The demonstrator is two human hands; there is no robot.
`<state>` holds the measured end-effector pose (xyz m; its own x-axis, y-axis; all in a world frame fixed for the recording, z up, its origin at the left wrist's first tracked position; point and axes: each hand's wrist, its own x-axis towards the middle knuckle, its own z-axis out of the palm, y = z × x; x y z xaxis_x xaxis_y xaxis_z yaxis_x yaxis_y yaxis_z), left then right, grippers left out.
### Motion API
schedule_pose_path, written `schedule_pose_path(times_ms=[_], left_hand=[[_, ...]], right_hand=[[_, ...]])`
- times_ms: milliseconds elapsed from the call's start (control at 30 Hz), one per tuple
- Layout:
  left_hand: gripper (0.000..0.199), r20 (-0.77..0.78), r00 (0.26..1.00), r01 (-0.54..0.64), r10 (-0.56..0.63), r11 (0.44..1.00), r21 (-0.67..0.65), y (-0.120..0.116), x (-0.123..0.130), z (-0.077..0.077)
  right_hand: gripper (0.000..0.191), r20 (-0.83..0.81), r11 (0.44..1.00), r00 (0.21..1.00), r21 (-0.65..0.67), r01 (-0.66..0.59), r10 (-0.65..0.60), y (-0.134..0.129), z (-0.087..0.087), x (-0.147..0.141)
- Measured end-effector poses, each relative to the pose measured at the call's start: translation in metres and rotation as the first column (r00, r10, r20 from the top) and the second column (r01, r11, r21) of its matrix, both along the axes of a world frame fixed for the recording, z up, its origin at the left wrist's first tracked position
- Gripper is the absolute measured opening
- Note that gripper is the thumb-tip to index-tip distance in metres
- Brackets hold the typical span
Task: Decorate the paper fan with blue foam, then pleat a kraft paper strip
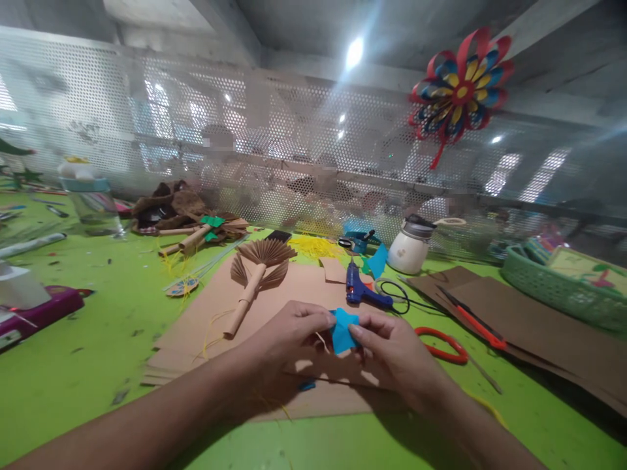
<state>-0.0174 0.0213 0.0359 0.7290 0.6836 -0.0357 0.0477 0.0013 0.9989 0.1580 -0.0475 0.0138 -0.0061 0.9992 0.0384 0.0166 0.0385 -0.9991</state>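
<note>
- The head camera is looking out from the wearer's own head, above the near edge of the work, and is facing 12 o'clock with a downward slant.
- It is sitting close to the left hand (304, 326) and right hand (386, 339), whose forearms are running in from 8 and 4 o'clock.
- Its wide view is taking in the green table (59, 391) below and, farther off at 12 o'clock, the perforated screen (171, 98).
- It is also catching the ceiling (304, 26) above and the hanging flower (462, 93) toward 1 o'clock.
</note>
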Motion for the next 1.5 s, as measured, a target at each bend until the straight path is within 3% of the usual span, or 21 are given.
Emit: schedule_pose_path(times_ms=[167,267,500,667,767,900,1133,1233,1333,1500], left_hand=[[0.048,0.087,0.996,0.003,0.01,0.989,-0.145,-0.002,0.003,-0.008],[0.048,0.125,0.992,0.035,-0.01,0.979,-0.199,0.0,0.005,-0.013],[0.029,-0.065,0.998,-0.024,0.018,0.995,-0.094,0.002,0.003,-0.009],[0.024,-0.085,0.992,-0.094,0.094,0.996,0.001,0.003,0.005,-0.005],[0.022,-0.045,0.99,-0.137,0.136,0.99,-0.016,0.004,0.004,-0.007],[0.021,0.042,0.996,-0.077,0.082,0.991,-0.108,0.003,0.002,-0.01],[0.046,0.164,0.983,-0.055,0.087,0.981,-0.188,0.003,0.001,-0.012],[0.046,0.175,0.984,0.008,0.032,0.974,-0.227,0.002,-0.001,-0.01],[0.033,0.134,0.991,0.056,-0.029,0.977,-0.203,0.002,-0.002,-0.01],[0.026,-0.037,0.999,-0.011,0.009,0.999,-0.046,0.006,0.0,-0.01]], right_hand=[[0.031,0.079,1.0,0.997,-0.009,0.016,-0.015,-0.002,0.005,-0.002],[0.03,0.114,1.0,0.993,0.001,0.01,-0.01,-0.002,0.003,-0.002],[0.029,0.093,1.0,0.996,-0.027,-0.016,0.018,-0.002,-0.001,-0.003],[0.038,0.095,0.999,0.995,0.025,0.033,-0.035,-0.002,0.004,-0.002],[0.045,0.07,1.0,0.998,0.01,0.004,-0.005,-0.003,0.005,-0.004],[0.038,0.123,0.998,0.991,-0.009,-0.056,0.056,-0.005,0.007,-0.006],[0.037,0.183,1.0,0.983,-0.01,-0.021,0.023,-0.004,0.009,-0.005],[0.037,0.187,0.999,0.981,-0.015,-0.042,0.044,-0.002,0.006,-0.005],[0.037,0.208,0.999,0.977,0.011,-0.051,0.047,-0.001,0.006,-0.005],[0.038,0.173,1.0,0.985,0.015,-0.023,0.02,-0.002,0.008,-0.003]])
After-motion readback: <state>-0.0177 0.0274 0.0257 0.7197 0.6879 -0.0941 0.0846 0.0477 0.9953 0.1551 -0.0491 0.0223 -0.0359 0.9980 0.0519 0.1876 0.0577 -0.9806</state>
